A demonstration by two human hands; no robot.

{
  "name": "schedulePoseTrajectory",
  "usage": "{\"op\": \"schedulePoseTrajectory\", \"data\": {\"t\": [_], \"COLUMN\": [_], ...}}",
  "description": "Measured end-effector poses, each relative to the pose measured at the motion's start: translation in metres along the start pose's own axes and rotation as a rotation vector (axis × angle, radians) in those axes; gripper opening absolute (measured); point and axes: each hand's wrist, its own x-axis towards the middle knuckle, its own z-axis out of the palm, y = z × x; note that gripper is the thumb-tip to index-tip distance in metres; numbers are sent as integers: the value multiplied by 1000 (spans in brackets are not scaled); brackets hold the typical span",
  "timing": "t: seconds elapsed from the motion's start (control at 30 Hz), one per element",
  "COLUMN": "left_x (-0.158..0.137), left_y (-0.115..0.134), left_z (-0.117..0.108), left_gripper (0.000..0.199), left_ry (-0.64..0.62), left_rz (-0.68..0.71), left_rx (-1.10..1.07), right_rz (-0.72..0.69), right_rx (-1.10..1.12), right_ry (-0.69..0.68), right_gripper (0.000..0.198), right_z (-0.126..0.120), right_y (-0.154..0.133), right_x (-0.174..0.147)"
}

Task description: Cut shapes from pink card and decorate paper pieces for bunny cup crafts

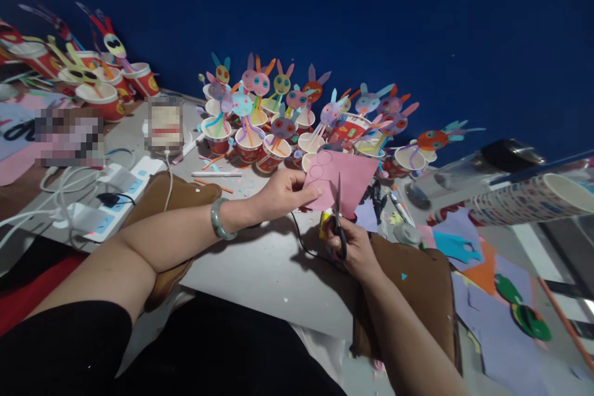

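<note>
Between thumb and fingers, my left hand [290,190] pinches a sheet of pink paper [355,176] by its left edge. Circles are drawn in outline on the paper's left part. Black-handled scissors [339,198] sit in my right hand [351,244], its fingers wrapped round the loops. The blades point up and overlap the middle of the sheet; I cannot tell whether they are parted. Behind the paper stand several red-and-white paper cups [248,147] holding paper bunny faces on coloured stems.
A power strip [132,182] with white cables lies at left, near a brown cushion [158,198]. Another brown cushion [413,297] lies under my right forearm. Stacked paper cups [529,200], purple paper [505,346] and green-handled scissors [529,318] are at right. More cups [99,99] stand far left.
</note>
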Motion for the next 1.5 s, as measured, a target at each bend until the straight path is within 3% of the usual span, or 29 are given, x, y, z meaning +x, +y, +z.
{"op": "schedulePoseTrajectory", "data": {"t": [0.53,0.93,1.5], "left_x": [-2,-1,-1], "left_y": [-8,-1,-1], "left_z": [0,-1,-4], "left_gripper": [39,32,32], "left_ry": [-53,-46,-40], "left_rz": [14,-19,3], "left_rx": [58,-8,7], "right_rz": [38,32,45], "right_rx": [28,26,-37], "right_ry": [-35,-46,3], "right_gripper": [65,63,57], "right_z": [1,0,-2], "right_y": [1,4,4], "right_x": [-2,-2,-1]}}
